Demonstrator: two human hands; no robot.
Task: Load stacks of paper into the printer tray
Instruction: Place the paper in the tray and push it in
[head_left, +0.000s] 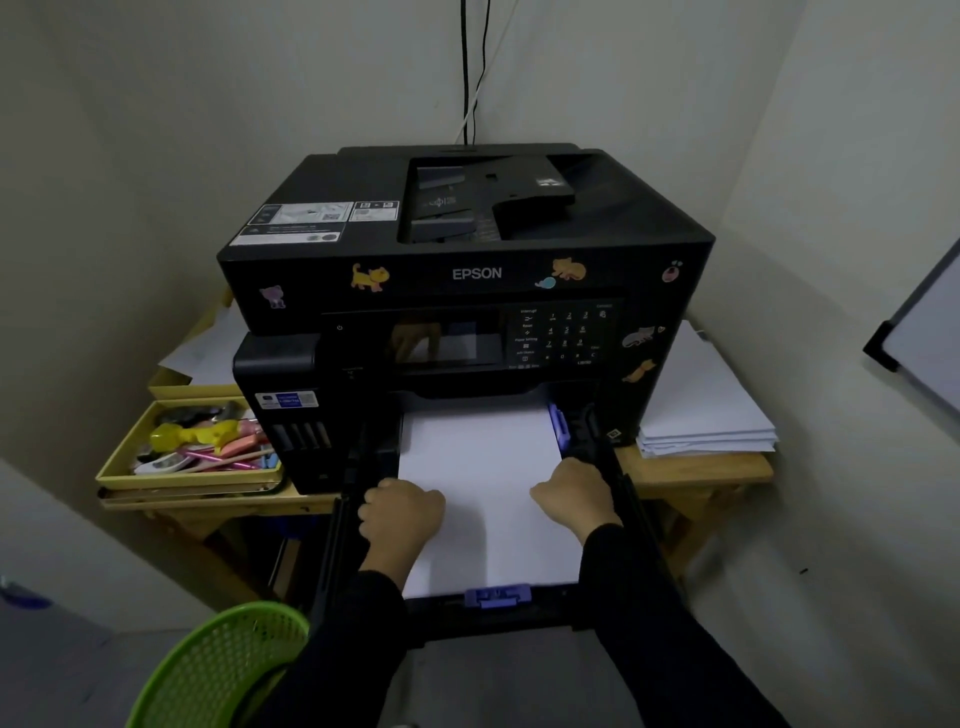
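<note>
A black Epson printer (467, 270) with animal stickers stands on a wooden table. Its black paper tray (626, 499) is pulled out toward me, with purple guides at the front (497, 595) and the right (558, 421). A white paper stack (483, 467) lies flat in the tray. My left hand (400, 514) rests curled on the stack's left edge. My right hand (574, 499) rests curled on its right edge. Whether the fingers grip the sheets or only press on them is hidden.
A second pile of white paper (701, 410) lies on the table right of the printer. A yellow box of pens and small items (197, 447) sits to the left. A green mesh basket (218, 670) is at lower left. Walls close in on both sides.
</note>
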